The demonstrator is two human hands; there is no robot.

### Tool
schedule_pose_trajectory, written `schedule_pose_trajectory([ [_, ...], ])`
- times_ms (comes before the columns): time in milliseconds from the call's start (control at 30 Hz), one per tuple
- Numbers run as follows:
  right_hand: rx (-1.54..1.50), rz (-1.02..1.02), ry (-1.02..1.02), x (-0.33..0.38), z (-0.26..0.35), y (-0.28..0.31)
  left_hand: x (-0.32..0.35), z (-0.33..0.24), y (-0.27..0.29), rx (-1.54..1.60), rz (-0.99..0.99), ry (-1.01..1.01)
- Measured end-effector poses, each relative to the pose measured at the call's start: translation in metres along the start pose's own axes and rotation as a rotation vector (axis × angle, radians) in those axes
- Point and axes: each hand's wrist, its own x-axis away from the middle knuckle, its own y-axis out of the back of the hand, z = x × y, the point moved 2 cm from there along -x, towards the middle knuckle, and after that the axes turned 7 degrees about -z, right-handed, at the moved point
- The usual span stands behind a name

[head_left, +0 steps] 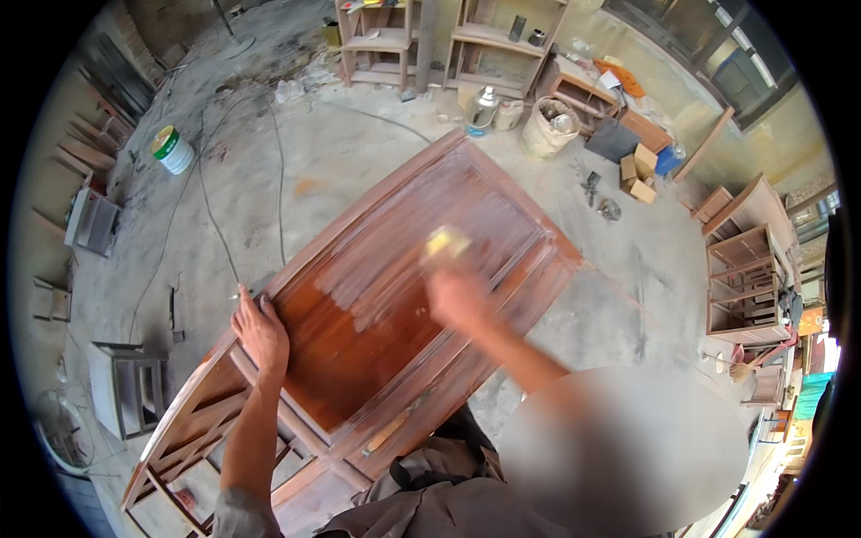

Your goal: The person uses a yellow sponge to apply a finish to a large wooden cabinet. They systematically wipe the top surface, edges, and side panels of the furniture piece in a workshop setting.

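A large reddish-brown wooden furniture panel (327, 359) lies slantwise in front of me, with a curved, slatted part at its left. Its far surface looks dull and whitish; the nearer part is glossy. My right hand (456, 291), smeared by motion, grips a yellowish pad (446, 244) over the dull area. The pad's exact kind cannot be made out. My left hand (260, 332) lies on the panel's left edge, fingers stretched out, with a small whitish thing by the fingertips. On the near rail rests a flat tool with a wooden handle (395, 430).
A white and green bucket (173, 150) stands on the concrete floor, with cables trailing nearby. Beyond the panel are a clear bottle (482, 112), a dirty white bucket (549, 126) and wooden shelves (498, 36). Cabinet frames (749, 278) stand at right. A grey blur covers the lower right.
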Motion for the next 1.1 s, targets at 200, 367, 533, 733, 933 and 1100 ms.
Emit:
schedule_pose_trajectory([
  [200, -0.113, -0.354, 0.361, 0.076, 0.134, -0.036, 0.004, 0.005, 0.004, -0.043, 0.041, 0.008],
  [367, -0.068, 0.104, -0.035, 0.02, 0.013, 0.01, 0.001, 0.005, -0.001, -0.01, 0.091, 0.039],
  [533, -0.066, -0.038, 0.138, 0.064, 0.083, -0.011, 0.004, 0.005, -0.001, -0.04, 0.063, 0.017],
  [733, -0.036, -0.068, -0.024, 0.038, -0.012, 0.001, 0.003, 0.007, 0.001, -0.029, 0.086, 0.031],
  [933, -0.114, -0.22, 0.327, 0.116, 0.109, -0.025, 0.003, 0.008, 0.0, -0.052, 0.057, 0.007],
  [1100, -0.016, 0.168, -0.088, 0.057, -0.005, 0.014, 0.004, 0.009, -0.002, -0.048, 0.048, -0.009],
])
